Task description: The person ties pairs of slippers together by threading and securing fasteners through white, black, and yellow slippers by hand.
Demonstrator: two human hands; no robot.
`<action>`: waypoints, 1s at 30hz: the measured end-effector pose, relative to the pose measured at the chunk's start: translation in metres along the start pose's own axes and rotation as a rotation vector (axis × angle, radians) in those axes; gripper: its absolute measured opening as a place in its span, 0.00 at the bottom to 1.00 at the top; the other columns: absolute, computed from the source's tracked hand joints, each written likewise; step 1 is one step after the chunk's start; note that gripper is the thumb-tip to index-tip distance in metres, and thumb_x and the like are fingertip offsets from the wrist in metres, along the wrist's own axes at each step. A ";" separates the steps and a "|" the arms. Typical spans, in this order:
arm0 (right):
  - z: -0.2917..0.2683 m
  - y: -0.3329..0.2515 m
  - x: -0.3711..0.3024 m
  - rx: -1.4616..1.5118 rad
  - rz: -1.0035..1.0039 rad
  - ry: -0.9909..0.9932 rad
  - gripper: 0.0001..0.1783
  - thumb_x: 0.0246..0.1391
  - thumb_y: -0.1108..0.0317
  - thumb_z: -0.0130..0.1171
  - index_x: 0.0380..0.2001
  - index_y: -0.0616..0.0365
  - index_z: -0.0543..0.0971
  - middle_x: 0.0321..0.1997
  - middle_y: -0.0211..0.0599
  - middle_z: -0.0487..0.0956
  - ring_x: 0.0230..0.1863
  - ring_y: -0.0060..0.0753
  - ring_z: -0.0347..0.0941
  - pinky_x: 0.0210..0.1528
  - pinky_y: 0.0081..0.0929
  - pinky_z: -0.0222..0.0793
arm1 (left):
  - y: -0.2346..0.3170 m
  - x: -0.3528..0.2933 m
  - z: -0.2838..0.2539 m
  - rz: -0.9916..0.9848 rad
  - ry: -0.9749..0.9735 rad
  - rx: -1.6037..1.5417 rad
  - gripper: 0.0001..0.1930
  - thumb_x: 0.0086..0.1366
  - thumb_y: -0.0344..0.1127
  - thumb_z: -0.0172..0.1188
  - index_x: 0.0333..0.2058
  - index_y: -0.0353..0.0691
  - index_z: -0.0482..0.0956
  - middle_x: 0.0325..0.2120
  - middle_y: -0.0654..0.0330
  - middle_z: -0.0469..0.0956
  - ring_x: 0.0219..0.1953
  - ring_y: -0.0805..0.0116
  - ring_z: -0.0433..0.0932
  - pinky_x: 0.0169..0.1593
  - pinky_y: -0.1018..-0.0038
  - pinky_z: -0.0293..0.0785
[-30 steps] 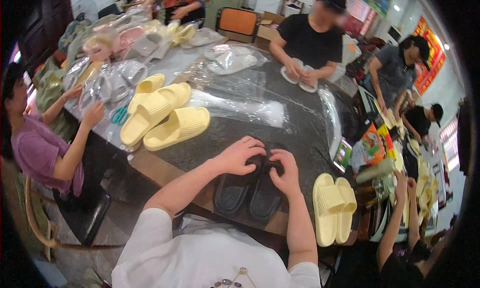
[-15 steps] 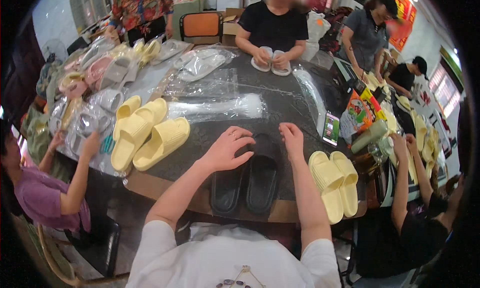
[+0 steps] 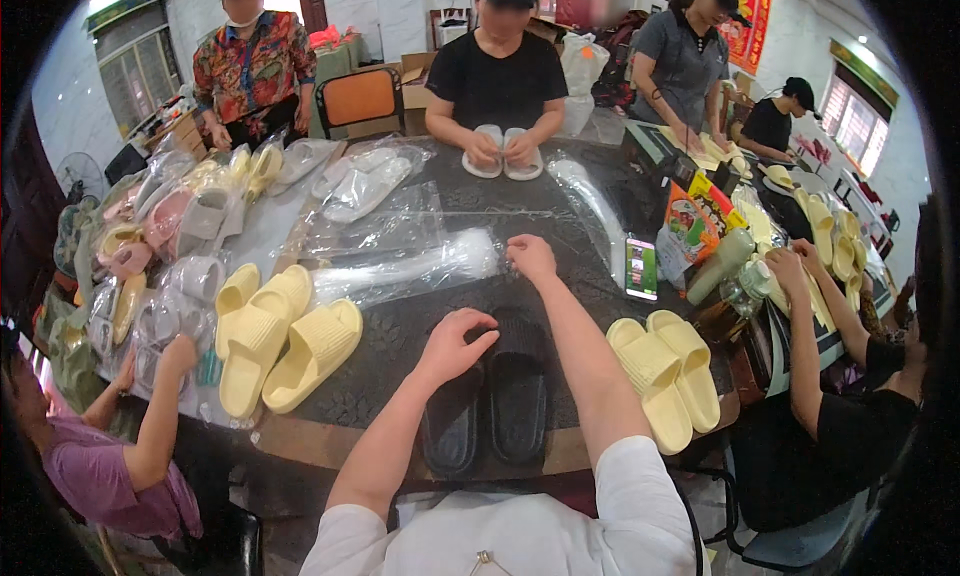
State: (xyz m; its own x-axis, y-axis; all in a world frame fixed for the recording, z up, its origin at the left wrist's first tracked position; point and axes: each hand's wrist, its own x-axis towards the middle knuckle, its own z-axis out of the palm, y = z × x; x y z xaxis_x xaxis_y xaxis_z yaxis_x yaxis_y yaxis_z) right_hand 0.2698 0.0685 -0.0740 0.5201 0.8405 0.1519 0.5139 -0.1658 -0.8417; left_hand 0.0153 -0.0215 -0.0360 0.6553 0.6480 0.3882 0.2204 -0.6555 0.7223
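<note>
A pair of black slippers (image 3: 518,406) lies side by side at the table's front edge, toes pointing away from me. My left hand (image 3: 460,344) hovers over the left slipper's toe end, its fingers loosely curved and apart with nothing in them. Reaching farther forward, my right hand (image 3: 532,260) has its fingertips pinched at the right end of a stack of clear plastic bags (image 3: 410,266). Pale yellow slippers (image 3: 265,341) lie left of my arms. Another yellow pair (image 3: 665,376) rests to the right of my right arm.
A phone (image 3: 641,268) and a second strip of clear bags (image 3: 595,211) lie ahead on the right, near a bottle (image 3: 722,266). Bagged slippers (image 3: 190,211) are heaped at the far left. Several people work around the table; one opposite holds light slippers (image 3: 503,154).
My right hand has moved forward and left, from beside the black slippers to the plastic bags. My left hand stays near the slippers' toes, and the view has tilted up.
</note>
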 end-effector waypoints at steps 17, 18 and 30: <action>0.021 0.013 0.040 0.496 0.430 -0.106 0.10 0.45 0.61 0.66 0.20 0.55 0.79 0.16 0.25 0.71 0.13 0.19 0.59 0.14 0.24 0.51 | -0.004 0.000 0.001 -0.081 0.007 -0.114 0.12 0.59 0.38 0.62 0.38 0.38 0.80 0.37 0.56 0.79 0.43 0.58 0.77 0.48 0.68 0.72; 0.013 0.010 0.039 0.595 0.430 0.008 0.09 0.46 0.62 0.64 0.22 0.55 0.79 0.17 0.26 0.72 0.14 0.19 0.60 0.14 0.22 0.52 | -0.006 0.000 0.002 -0.077 0.001 -0.130 0.12 0.58 0.38 0.62 0.38 0.39 0.81 0.37 0.56 0.79 0.42 0.58 0.78 0.47 0.68 0.73; -0.186 -0.148 -0.093 0.781 -0.607 1.129 0.12 0.61 0.64 0.49 0.24 0.54 0.65 0.21 0.26 0.65 0.24 0.21 0.62 0.31 0.24 0.61 | -0.019 -0.002 0.002 -0.185 0.081 -0.338 0.11 0.59 0.36 0.62 0.39 0.37 0.81 0.36 0.57 0.79 0.38 0.67 0.79 0.44 0.72 0.74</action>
State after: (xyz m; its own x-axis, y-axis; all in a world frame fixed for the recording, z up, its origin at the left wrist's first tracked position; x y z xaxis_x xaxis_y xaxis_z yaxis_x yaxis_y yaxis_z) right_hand 0.2716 -0.0809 0.1329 0.7927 -0.2111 0.5719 0.5441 0.6681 -0.5075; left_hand 0.0110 -0.0106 -0.0515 0.5644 0.7808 0.2680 0.0705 -0.3690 0.9268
